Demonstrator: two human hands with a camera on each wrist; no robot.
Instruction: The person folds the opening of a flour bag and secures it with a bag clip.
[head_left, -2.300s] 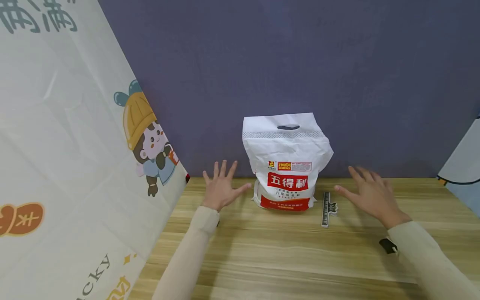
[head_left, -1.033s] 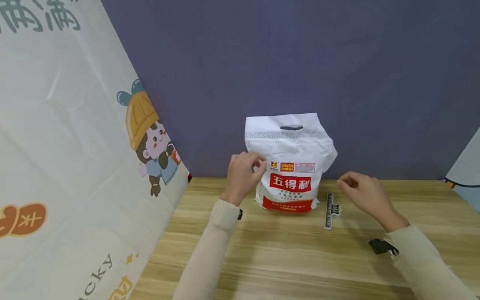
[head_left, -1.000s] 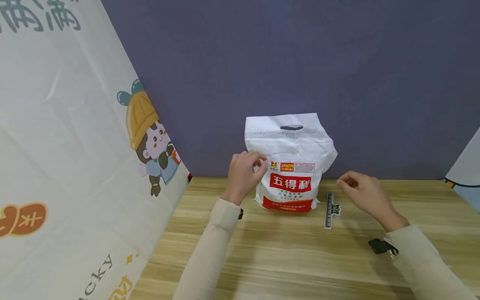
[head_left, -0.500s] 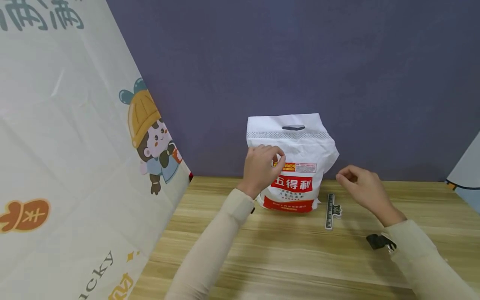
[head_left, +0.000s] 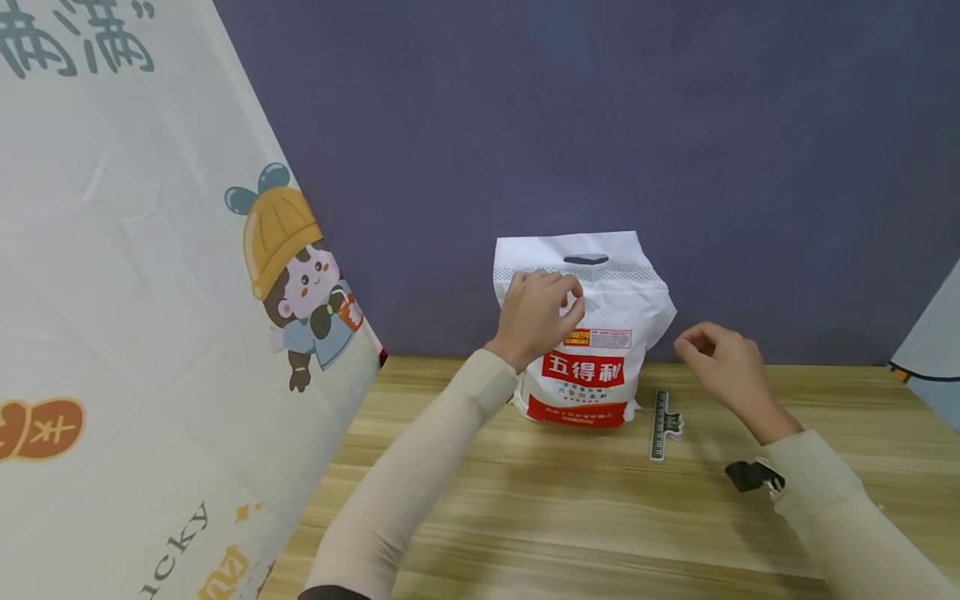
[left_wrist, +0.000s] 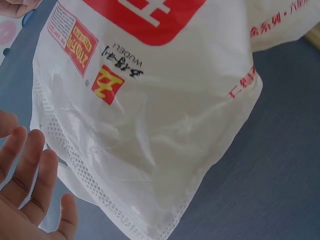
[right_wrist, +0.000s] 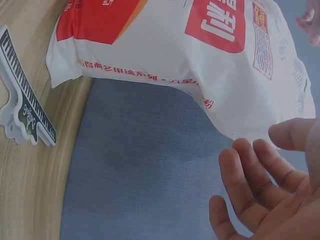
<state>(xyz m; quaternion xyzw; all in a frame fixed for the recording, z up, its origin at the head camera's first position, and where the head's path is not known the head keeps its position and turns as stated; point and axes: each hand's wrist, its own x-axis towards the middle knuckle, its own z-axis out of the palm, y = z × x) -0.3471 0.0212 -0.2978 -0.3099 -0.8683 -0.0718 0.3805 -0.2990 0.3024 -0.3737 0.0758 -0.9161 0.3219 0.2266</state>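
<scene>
A white flour bag (head_left: 592, 312) with red print and a handle slot stands upright on the wooden table. My left hand (head_left: 534, 317) hovers in front of its upper left part, fingers loosely bent and holding nothing. In the left wrist view, those fingers (left_wrist: 30, 180) lie near the bag's perforated top band, with no grip on it. Off the bag's right side hangs my right hand (head_left: 727, 367), also loosely curled around nothing. Below and left of that hand, a black-and-white flat clip (head_left: 660, 427) lies on the table, next to the bag.
A dark blue-grey wall (head_left: 420, 167) rises right behind the bag. On the left is a white printed sheet (head_left: 150, 292) with a cartoon figure. A black strap end (head_left: 750, 476) dangles from my right wrist above the table (head_left: 570, 517).
From spread fingers, both hands have drawn into a loose curl. My left hand has moved right and upward across the bag's front. The bag and clip stay in place.
</scene>
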